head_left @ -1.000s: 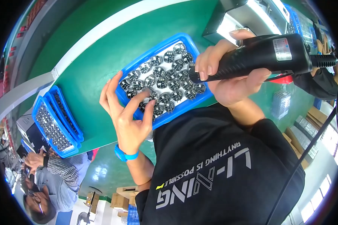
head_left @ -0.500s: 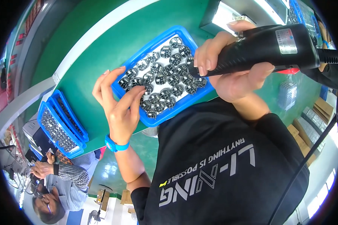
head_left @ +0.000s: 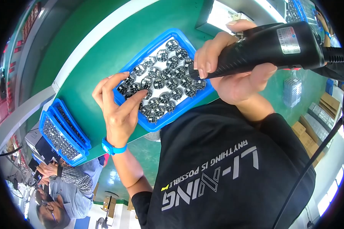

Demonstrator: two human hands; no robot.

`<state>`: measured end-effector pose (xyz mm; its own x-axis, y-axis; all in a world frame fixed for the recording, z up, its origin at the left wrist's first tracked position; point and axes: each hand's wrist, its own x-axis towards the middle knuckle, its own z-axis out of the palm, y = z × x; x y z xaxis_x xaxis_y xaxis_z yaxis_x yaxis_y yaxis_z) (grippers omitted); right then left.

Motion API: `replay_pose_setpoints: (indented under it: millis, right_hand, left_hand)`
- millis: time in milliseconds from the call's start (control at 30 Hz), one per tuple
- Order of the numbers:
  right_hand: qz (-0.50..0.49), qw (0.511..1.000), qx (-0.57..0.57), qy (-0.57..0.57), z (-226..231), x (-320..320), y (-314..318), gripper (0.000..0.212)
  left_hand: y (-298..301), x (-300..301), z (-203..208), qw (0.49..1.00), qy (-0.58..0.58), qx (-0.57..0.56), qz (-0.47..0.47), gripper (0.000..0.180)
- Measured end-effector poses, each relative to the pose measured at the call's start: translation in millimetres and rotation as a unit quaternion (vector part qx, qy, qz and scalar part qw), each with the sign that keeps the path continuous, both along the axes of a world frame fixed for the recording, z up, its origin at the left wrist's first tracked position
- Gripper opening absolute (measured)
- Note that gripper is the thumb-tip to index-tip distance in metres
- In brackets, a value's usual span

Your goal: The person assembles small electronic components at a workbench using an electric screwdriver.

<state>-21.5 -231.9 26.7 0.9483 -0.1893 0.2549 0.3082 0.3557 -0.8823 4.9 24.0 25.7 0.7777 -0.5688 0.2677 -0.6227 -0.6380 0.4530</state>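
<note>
A blue tray (head_left: 162, 36) lies tilted on the green table, holding rows of round electronic parts (head_left: 166, 73), clear and black, on a white base. My left hand (head_left: 118, 105) is at the tray's left edge with its fingers spread. One fingertip touches or nearly touches a round part; the thumb tip is partly hidden. A light-blue band circles that wrist. My right hand (head_left: 233, 76) is wrapped around a black corded power tool (head_left: 262, 47) with a ribbed grip and a pale label. Its narrow end reaches over the tray's right side, where it hides some parts.
More blue trays (head_left: 63, 133) of small parts stand at the table's left edge, near a seated co-worker (head_left: 70, 187). A white curved bar (head_left: 91, 36) crosses the far left. A grey-white box (head_left: 221, 15) stands at the back. Cardboard boxes (head_left: 307, 137) are at right.
The tray appears slightly further left and lower in the picture. My right hand and the tool appear slightly further left. The co-worker's hands have shifted.
</note>
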Motion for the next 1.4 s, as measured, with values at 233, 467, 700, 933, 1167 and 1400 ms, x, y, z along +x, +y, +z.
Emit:
replay_pose_setpoints:
  millis: [233,467,700,933,1167,1400]
  right_hand:
    - [-0.007,0.999,0.033,0.000,3.3,-2.1,3.1,0.092]
    - [-0.011,0.998,0.059,-0.018,1.3,-2.2,1.6,0.093]
    - [0.020,0.994,0.084,-0.063,2.1,0.4,-8.9,0.079]
    - [0.027,0.996,0.058,-0.054,-0.8,-1.2,-9.2,0.075]
    - [0.045,0.995,0.053,-0.066,-1.6,0.5,-8.6,0.075]
    - [0.041,0.996,0.056,-0.063,-5.2,-0.4,-8.4,0.074]
  left_hand:
    - [1.6,-0.3,-2.0,1.000,0.020,0.002,-0.009,0.023]
    - [-0.4,-3.7,-3.3,1.000,-0.022,0.004,0.005,0.024]
    - [5.8,-13.2,-2.6,0.996,0.026,-0.051,0.062,0.022]
    - [-2.8,-28.5,-0.4,0.990,0.042,-0.033,0.129,0.021]
    - [-11.7,-24.4,-0.6,0.996,0.022,-0.009,0.087,0.023]
    - [-5.3,-15.2,4.1,0.997,0.034,0.003,0.068,0.019]
